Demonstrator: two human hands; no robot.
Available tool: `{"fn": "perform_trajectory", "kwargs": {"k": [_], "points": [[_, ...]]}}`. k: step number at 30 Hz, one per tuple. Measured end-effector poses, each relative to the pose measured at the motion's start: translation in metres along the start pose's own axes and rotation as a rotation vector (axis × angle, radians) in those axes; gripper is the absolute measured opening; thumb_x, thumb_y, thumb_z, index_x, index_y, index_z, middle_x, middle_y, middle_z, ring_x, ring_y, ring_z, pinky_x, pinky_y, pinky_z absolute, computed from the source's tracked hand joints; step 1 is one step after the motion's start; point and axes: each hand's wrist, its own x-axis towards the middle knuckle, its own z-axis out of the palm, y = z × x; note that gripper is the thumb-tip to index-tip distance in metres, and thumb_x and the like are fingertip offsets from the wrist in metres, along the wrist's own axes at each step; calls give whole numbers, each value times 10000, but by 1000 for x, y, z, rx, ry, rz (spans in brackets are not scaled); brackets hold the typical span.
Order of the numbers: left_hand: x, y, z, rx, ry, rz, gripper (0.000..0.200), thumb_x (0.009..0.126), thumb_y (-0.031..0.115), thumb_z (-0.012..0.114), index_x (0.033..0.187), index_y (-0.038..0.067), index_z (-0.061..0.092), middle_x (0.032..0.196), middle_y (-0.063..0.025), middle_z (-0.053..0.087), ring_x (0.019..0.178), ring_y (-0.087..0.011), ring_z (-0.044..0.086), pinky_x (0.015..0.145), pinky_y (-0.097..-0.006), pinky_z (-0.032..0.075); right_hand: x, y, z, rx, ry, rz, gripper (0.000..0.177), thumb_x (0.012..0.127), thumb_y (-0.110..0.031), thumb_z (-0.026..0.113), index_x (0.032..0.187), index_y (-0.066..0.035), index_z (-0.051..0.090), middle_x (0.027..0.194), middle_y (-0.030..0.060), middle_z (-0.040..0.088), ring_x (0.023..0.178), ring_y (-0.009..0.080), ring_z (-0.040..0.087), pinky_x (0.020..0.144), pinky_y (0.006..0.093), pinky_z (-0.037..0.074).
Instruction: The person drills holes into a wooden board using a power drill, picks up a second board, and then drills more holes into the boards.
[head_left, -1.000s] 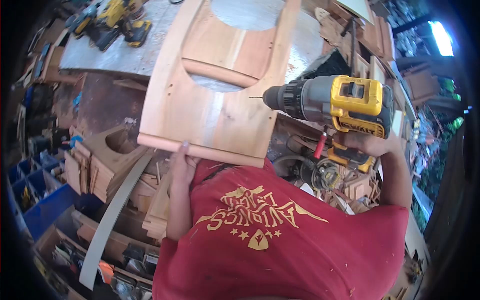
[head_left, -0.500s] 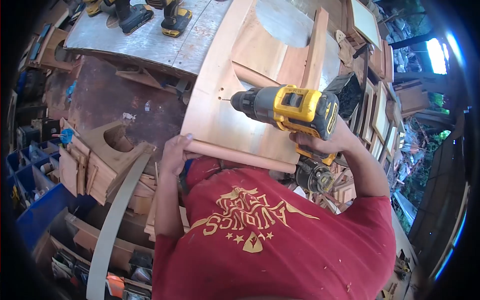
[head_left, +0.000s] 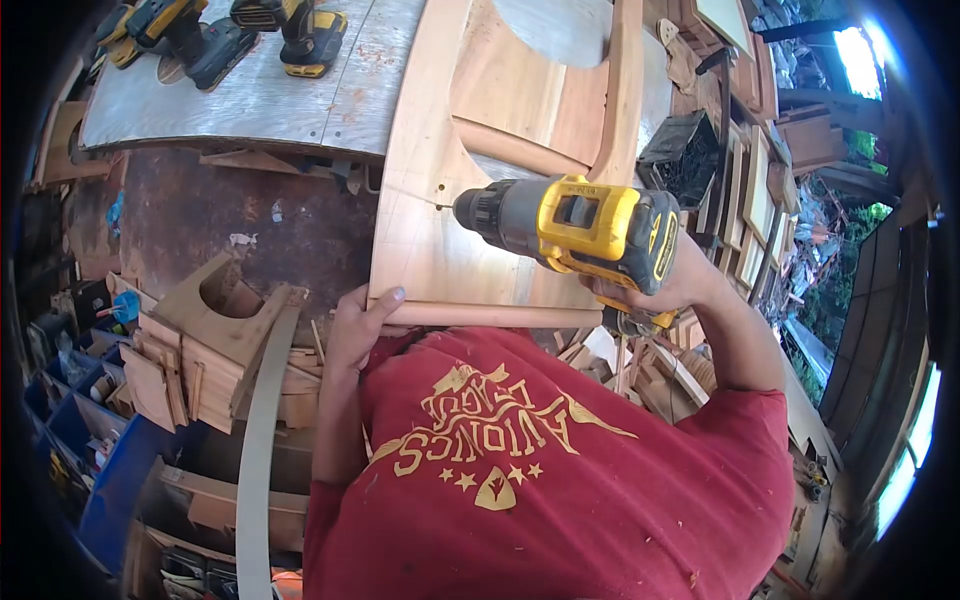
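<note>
Drill (head_left: 580,225) — one, in right hand (head_left: 668,285), bit on one panel (head_left: 430,250) (wooden).

1. Desk (head_left: 270,100): bare sheet top between spare drills (head_left: 205,40) and wood panel (head_left: 440,250); a hand passes here.
2. Drill (head_left: 570,225) spans the panel's middle, blocking any crossing.
3. Left of left grip (head_left: 360,325): stacked wood cutouts (head_left: 200,340) and curved strip (head_left: 262,440) crowd close.
4. Right side: black crate (head_left: 685,155) and leaning frames (head_left: 748,200) hem in.

yellow cordless drill (head_left: 590,225) points left, its bit touching the pale wooden panel (head_left: 440,275).
</note>
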Motion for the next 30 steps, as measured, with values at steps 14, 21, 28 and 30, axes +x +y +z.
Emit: {"fn": "perform_trajectory", "kwargs": {"k": [14, 21, 28, 30], "points": [[-4, 1, 5, -1, 40, 17, 479, 973, 353, 712, 1185, -73, 660, 981, -165, 727, 812, -211, 732, 694, -325, 620, 26, -14, -6, 210, -1, 62, 347, 788, -127, 780, 1092, -22, 649, 945, 133, 704, 843, 331, 694, 775, 379, 562], [-6, -6, 11, -67, 107, 31, 431, 969, 322, 720, 1132, -76, 695, 941, -151, 735, 778, -193, 732, 653, -303, 614, 60, -22, -27, 148, -123, 60, 341, 767, -101, 768, 1070, -6, 642, 887, 135, 712, 786, 306, 703, 758, 365, 570], [-2, -8, 9, -21, 117, 54, 452, 941, 325, 748, 1120, -87, 701, 942, -164, 741, 800, -181, 739, 664, -292, 625, 67, -12, -26, 102, -215, 68, 312, 739, -148, 796, 988, -14, 663, 867, 127, 704, 776, 316, 682, 779, 375, 554], [-3, -6, 9, 11, 125, 44, 452, 940, 330, 749, 1118, -83, 704, 941, -160, 742, 800, -181, 739, 658, -291, 623, 65, -15, -26, 101, -227, 85, 330, 725, -172, 812, 984, -22, 673, 888, 137, 705, 780, 333, 679, 774, 377, 550]]}}
